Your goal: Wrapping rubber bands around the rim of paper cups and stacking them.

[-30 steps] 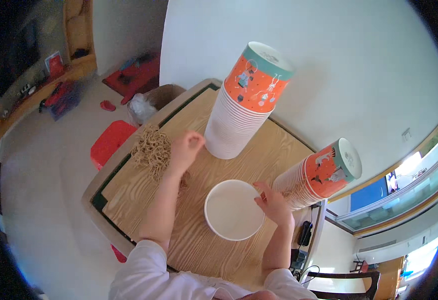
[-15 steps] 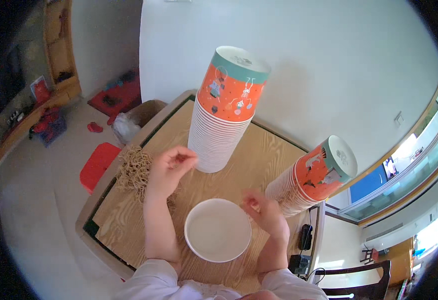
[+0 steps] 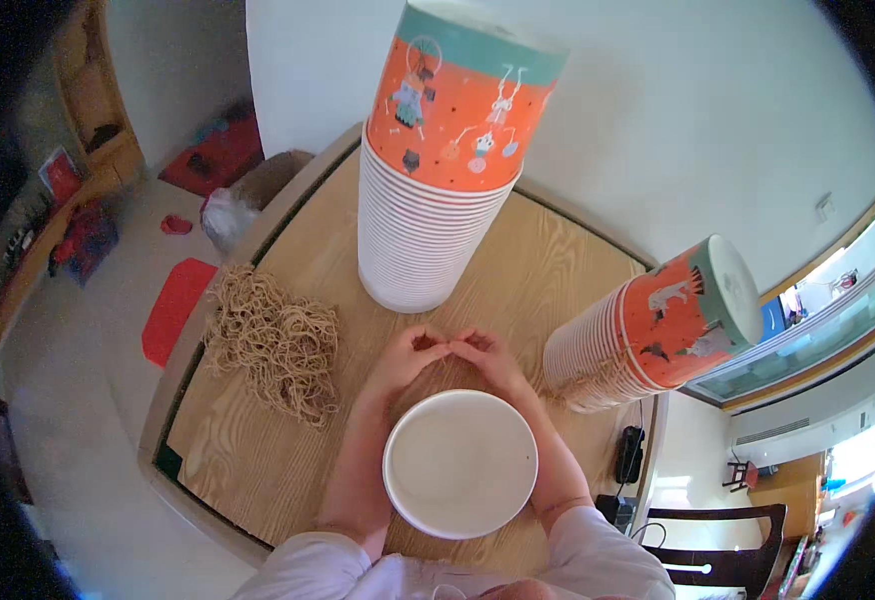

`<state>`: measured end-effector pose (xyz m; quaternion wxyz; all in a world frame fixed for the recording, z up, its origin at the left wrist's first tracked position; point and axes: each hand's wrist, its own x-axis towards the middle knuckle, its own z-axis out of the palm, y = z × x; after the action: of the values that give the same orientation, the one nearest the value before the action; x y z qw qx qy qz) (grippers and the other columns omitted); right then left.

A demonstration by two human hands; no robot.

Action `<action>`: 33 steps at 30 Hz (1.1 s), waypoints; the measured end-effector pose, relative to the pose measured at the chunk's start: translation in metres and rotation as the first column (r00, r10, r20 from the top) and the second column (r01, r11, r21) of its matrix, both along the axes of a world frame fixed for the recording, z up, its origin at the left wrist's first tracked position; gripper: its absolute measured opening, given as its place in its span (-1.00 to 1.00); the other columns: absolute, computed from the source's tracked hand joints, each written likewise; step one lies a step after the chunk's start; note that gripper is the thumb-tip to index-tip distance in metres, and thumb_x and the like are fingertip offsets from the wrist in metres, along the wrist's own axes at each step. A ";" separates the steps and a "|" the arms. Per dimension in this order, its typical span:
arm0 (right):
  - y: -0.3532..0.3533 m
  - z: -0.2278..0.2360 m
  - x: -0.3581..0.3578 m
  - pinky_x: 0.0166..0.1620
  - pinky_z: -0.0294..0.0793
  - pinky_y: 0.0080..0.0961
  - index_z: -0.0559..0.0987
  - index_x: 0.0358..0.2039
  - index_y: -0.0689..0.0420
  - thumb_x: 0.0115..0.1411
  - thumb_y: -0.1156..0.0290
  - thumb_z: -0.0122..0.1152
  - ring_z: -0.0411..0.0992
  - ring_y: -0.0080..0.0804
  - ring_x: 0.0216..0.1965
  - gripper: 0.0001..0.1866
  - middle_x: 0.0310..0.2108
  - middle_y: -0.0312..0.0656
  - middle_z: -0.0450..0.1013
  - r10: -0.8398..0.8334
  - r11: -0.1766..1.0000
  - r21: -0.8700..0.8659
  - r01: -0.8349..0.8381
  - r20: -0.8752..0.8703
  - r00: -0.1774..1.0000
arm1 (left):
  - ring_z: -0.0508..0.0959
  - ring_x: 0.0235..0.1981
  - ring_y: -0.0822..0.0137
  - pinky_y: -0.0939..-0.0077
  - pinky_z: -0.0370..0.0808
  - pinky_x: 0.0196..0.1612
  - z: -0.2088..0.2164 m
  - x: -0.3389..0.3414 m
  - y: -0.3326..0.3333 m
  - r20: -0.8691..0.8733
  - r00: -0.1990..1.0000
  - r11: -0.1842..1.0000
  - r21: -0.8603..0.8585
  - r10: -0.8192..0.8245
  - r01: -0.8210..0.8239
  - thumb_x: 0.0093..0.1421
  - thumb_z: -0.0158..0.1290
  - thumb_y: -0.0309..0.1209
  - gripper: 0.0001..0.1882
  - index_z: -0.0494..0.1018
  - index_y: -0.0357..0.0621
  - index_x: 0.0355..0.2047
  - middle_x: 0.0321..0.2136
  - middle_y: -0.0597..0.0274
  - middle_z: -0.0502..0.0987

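My left hand (image 3: 408, 360) and my right hand (image 3: 490, 358) meet just beyond the rim of a white paper bucket (image 3: 461, 465), thumbs and fingers pinched together. Anything between their fingertips is too small to make out. The bucket stands mouth up between my forearms, and its inside is white. To the left of my hands lies a tangled heap of brown twine (image 3: 276, 345). Behind them rises a tall stack of upturned paper buckets (image 3: 438, 190), orange and teal with cartoon figures. A shorter stack (image 3: 658, 325) leans at the right, with brown strands about its lower part.
Everything rests on a wood-grain table (image 3: 248, 455) against a white wall. A black adapter with a cable (image 3: 630, 455) lies near the right edge, by a dark chair (image 3: 728, 545). On the floor at left are a red stool (image 3: 178, 312) and a plastic bag (image 3: 228, 220).
My hands were apart, the left by the tall stack and the right by the shorter one. They have come together beyond the bucket. The view has shifted closer to the table.
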<state>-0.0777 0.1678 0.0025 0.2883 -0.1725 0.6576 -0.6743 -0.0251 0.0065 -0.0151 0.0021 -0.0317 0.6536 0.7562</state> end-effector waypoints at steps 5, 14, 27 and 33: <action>0.005 -0.012 -0.009 -0.17 0.38 -0.57 0.44 -0.21 0.18 0.07 0.56 0.15 0.38 -0.51 -0.29 -0.77 -0.33 -0.27 0.41 -0.002 0.978 -0.207 0.035 0.157 0.988 | 0.46 -0.39 0.50 0.61 0.38 -0.27 -0.009 -0.010 0.000 -0.020 0.998 0.997 0.043 -0.057 0.058 0.06 0.10 -0.48 -0.91 0.45 -0.22 -0.41 -0.47 0.29 0.50; 0.025 -0.028 -0.014 -0.21 0.41 -0.53 0.54 -0.35 0.19 0.08 0.50 0.16 0.41 -0.46 -0.36 -0.90 -0.42 -0.22 0.45 0.034 0.962 -0.259 0.080 0.406 0.913 | 0.46 -0.30 0.30 0.34 0.39 -0.15 -0.015 -0.015 -0.017 0.100 0.908 0.559 0.759 0.407 -0.334 0.20 -0.06 -0.39 -0.91 0.31 -0.12 -0.33 -0.34 0.17 0.46; 0.032 -0.040 -0.027 -0.20 0.37 -0.47 0.48 -0.27 0.15 0.10 0.45 0.15 0.35 -0.48 -0.41 -0.84 -0.44 -0.26 0.42 -0.032 0.642 -0.626 0.442 0.555 0.831 | 0.42 -0.46 0.36 0.43 0.39 -0.31 -0.009 -0.015 -0.019 0.063 0.455 0.422 0.281 0.888 -0.862 0.15 -0.05 -0.51 -0.90 0.29 -0.14 -0.30 -0.44 0.26 0.44; 0.030 -0.034 -0.018 -0.14 0.41 -0.54 0.48 -0.19 0.18 0.10 0.52 0.13 0.41 -0.46 -0.32 -0.78 -0.36 -0.21 0.47 -0.076 0.831 -0.472 0.295 0.429 0.900 | 0.47 -0.36 0.32 0.46 0.41 -0.21 0.009 -0.008 0.006 -0.647 0.477 0.408 -0.268 0.595 -0.873 0.02 -0.01 -0.59 -0.81 0.36 -0.21 -0.30 -0.46 0.16 0.45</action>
<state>-0.0958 0.1982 -0.0311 0.2876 -0.0399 0.3901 -0.8738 -0.0334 0.0122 -0.0059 -0.5045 -0.1472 0.7381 0.4230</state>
